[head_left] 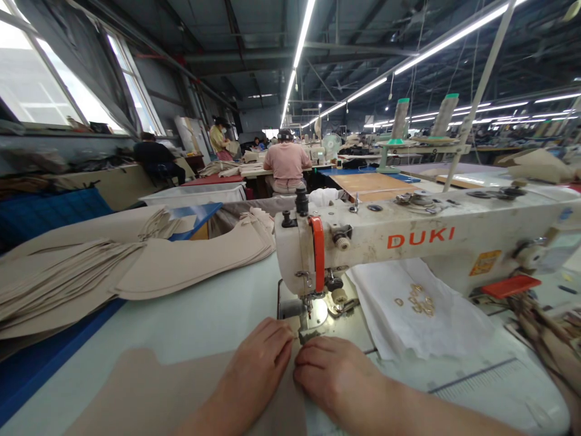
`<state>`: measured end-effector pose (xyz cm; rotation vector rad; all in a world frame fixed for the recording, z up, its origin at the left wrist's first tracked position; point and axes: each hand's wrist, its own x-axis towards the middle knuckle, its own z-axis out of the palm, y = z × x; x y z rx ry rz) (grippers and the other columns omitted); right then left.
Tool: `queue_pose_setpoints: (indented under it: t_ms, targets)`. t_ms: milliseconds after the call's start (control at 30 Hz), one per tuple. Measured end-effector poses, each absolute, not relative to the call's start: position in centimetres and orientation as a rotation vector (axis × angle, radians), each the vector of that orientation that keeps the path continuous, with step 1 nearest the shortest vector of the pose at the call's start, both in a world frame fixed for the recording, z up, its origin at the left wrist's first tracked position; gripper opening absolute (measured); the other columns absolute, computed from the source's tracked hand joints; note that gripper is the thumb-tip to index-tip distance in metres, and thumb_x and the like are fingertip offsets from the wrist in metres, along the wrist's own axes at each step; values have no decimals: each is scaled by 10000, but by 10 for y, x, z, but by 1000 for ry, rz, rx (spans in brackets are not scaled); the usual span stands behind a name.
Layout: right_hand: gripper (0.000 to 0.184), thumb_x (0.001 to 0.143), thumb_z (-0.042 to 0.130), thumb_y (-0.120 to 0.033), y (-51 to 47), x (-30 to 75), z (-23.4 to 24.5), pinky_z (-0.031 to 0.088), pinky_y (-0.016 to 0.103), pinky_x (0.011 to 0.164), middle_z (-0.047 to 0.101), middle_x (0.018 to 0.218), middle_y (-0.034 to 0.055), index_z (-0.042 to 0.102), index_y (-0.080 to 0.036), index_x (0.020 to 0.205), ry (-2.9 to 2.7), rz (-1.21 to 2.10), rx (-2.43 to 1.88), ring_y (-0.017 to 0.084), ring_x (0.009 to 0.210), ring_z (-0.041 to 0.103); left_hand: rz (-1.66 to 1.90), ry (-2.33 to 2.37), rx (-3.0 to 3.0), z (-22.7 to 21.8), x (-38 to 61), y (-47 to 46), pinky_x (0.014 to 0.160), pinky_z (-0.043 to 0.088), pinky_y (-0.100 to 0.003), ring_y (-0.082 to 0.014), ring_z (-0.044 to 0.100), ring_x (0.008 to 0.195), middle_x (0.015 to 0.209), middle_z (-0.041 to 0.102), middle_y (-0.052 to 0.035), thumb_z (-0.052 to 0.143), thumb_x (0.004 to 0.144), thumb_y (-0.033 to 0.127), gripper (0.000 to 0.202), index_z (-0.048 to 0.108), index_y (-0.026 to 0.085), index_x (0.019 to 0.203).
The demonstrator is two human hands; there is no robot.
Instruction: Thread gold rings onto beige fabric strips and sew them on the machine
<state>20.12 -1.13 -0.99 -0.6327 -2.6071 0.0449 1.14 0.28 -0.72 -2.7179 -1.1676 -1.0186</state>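
Note:
A beige fabric panel (181,387) lies on the pale table, its narrow end reaching the front of a white sewing machine (422,224) marked DUKI. My left hand (256,366) is closed on the panel near that end, thumb and fingers pressed together. Close beside it, my right hand (336,378) has its fingers curled at the panel's right edge; the fingertips are partly hidden. Both hands are just in front of the presser foot (312,306), which a small lamp lights. I cannot see whether the fabric reaches under the needle.
Stacked beige panels (195,263) lie at the left, partly on a blue board (59,351). Right of the needle, a white cloth (385,321) carries several gold-coloured rings (426,303). Thread cones (400,121) stand behind the machine. A person in pink (288,160) sits ahead.

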Motion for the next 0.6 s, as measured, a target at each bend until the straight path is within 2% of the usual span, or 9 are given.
queue_pose_setpoints:
  t_ms: [300, 600]
  targets:
    - [133, 930, 491, -146, -12, 201, -5, 467, 275, 895, 650, 912, 59, 609, -139, 870, -2604, 66, -671, 181, 905, 559, -971, -1206, -2770, -10, 10, 5, 696, 532, -314, -192, 607, 771, 798, 652, -31, 459, 892, 81, 183, 584, 191, 817]
    - [40, 907, 576, -171, -6, 199, -8, 466, 303, 868, 625, 950, 52, 597, -145, 931, -2598, -62, -780, 186, 913, 539, -929, -1261, -2786, -10, 9, 3, 718, 537, -329, -199, 609, 789, 821, 659, -27, 500, 861, 41, 181, 592, 194, 828]
